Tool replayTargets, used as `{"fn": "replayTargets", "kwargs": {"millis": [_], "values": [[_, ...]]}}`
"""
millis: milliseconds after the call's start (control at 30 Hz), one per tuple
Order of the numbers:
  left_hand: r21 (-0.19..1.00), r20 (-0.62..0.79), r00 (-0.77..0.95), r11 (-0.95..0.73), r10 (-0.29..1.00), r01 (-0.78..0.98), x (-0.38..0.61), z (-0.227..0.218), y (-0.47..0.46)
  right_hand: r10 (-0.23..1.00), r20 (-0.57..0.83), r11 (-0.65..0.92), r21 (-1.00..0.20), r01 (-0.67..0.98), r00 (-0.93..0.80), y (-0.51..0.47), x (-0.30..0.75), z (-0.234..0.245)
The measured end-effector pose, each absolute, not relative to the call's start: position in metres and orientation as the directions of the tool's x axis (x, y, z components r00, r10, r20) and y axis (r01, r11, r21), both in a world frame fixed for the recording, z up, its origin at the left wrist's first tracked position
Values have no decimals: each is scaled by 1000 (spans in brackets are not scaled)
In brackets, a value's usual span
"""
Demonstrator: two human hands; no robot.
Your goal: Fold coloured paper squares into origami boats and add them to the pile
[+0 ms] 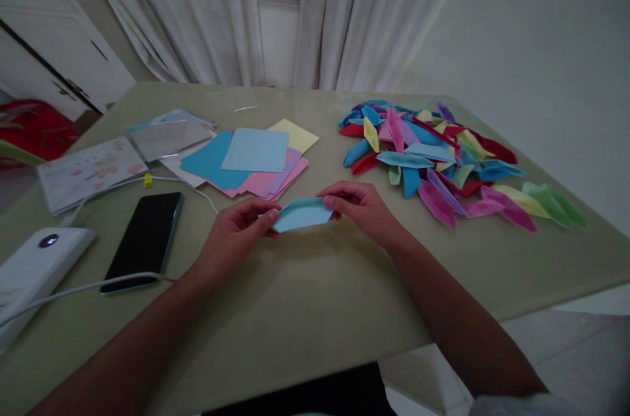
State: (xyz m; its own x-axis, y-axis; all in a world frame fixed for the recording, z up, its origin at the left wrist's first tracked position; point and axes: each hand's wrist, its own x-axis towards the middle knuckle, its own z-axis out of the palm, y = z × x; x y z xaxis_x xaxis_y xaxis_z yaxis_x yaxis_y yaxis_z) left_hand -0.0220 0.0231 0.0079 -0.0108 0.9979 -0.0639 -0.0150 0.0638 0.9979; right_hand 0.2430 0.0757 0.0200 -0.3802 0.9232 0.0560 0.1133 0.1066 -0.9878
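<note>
A light blue folded paper (303, 214) is held just above the table, one end in each hand. My left hand (245, 219) pinches its left end between thumb and fingers. At the other end, my right hand (358, 207) grips the paper's right tip the same way. Behind my left hand lies a fanned stack of square coloured sheets, a light blue sheet (254, 149) on top. To the right rests a heap of folded paper pieces (418, 153) in blue, pink, red, yellow, green and purple.
A black phone (142, 242) and a white power bank (42, 278) lie at the left, with a white cable (93, 286) running by them. Printed cards (93, 173) and clear plastic sleeves (172, 134) are farther back. The table (295, 331) ends before the curtains (197, 16).
</note>
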Motion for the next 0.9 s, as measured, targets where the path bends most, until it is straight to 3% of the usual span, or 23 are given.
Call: {"fn": "replayTargets", "kwargs": {"millis": [333,633,900], "values": [[999,37,63,-35,997,-31,-23,1,22,919,24,83,-987,135,-393,76,244,20],[912,221,171,-266,960,312,-31,-9,21,860,-63,39,-981,188,-506,74,245,21],[721,366,338,-494,867,486,-31,-12,18,809,-122,12,-975,224,-575,70,240,20]]}}
